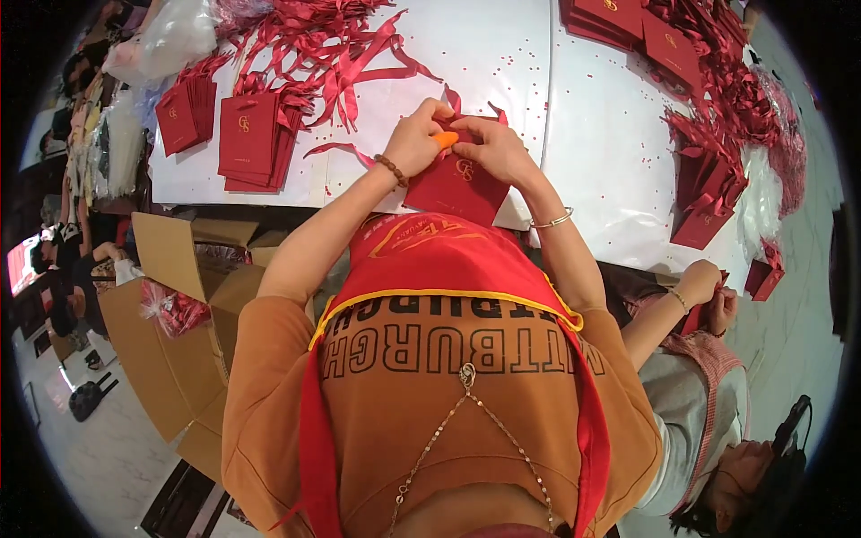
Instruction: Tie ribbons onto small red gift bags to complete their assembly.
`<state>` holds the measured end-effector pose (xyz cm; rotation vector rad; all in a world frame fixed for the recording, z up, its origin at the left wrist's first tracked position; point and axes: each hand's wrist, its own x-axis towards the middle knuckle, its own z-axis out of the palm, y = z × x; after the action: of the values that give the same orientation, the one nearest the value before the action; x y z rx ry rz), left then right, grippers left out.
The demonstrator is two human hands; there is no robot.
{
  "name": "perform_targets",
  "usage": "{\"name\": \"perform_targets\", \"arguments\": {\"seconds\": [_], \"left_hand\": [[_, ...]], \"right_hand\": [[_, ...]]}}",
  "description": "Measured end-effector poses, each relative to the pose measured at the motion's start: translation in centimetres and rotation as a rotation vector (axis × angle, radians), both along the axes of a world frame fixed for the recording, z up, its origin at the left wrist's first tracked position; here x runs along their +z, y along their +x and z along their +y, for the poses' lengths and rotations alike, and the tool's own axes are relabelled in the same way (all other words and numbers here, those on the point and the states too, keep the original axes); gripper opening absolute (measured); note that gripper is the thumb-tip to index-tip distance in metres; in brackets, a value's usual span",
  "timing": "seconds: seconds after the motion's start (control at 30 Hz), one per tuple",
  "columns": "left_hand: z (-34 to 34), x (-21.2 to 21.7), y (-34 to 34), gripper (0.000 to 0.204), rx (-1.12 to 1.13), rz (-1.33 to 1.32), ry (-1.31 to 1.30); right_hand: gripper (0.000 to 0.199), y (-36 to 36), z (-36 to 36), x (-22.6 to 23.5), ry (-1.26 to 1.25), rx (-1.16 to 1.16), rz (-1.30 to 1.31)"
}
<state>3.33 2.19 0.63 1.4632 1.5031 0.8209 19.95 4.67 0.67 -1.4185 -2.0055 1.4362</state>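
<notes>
A dark red paper gift bag (pixel 462 188) with a gold emblem lies flat at the near table edge, in front of my body. Red ribbon (pixel 357 154) runs from under my left wrist, and more ribbon shows beyond the bag's top edge. My left hand (pixel 418 139) is closed at the top left of the bag, pinching ribbon there. A small orange piece (pixel 446 140) sits at its thumb; whether it is a finger cover I cannot tell. My right hand (pixel 499 151) has its fingers bent onto the bag's upper edge. The fingertips meet closely, partly hiding what they pinch.
Stacked red gift bags (pixel 247 143) and tangled ribbons (pixel 314 45) lie at the far left. More bags (pixel 673 54) line the right side. Small red dots (pixel 502 67) dot the white table. An open cardboard box (pixel 161 341) stands left; a co-worker's hands (pixel 700 287) work at right.
</notes>
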Motion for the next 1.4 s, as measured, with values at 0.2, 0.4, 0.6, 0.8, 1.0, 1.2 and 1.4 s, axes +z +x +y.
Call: {"name": "perform_targets", "arguments": {"seconds": [0.2,0.4,0.6,0.8,1.0,1.2,1.4], "left_hand": [[2.1,3.0,-1.7,0.023,-0.264,0.428,-0.053],[5.8,0.3,-3.4,0.032,-0.729,0.57,-0.226],[7.6,1.2,-2.6,0.023,-0.923,0.37,-0.434],[8.6,-0.9,-2.6,0.025,-0.341,0.202,-0.217],[6.3,-1.7,-7.0,0.032,-0.041,-0.093,-0.145],[-1.5,-4.9,-10.8,0.036,-0.426,0.756,0.51],[-2.5,3.1,-13.7,0.037,-0.441,0.568,-0.257]], "right_hand": [[0.027,-0.6,-1.1,1.3,0.223,0.011,-0.132],[0.022,-1.3,-2.2,1.2,0.524,0.087,-0.202],[0.02,-1.6,-2.2,1.3,0.623,0.124,-0.195],[0.018,-1.9,-2.2,1.3,0.549,0.153,-0.189],[0.027,-0.7,0.0,-1.8,0.216,-0.008,-0.209],[0.031,-0.5,0.7,-3.6,0.173,-0.022,-0.124],[0.031,-0.5,0.8,-3.2,0.14,-0.014,-0.17]]}}
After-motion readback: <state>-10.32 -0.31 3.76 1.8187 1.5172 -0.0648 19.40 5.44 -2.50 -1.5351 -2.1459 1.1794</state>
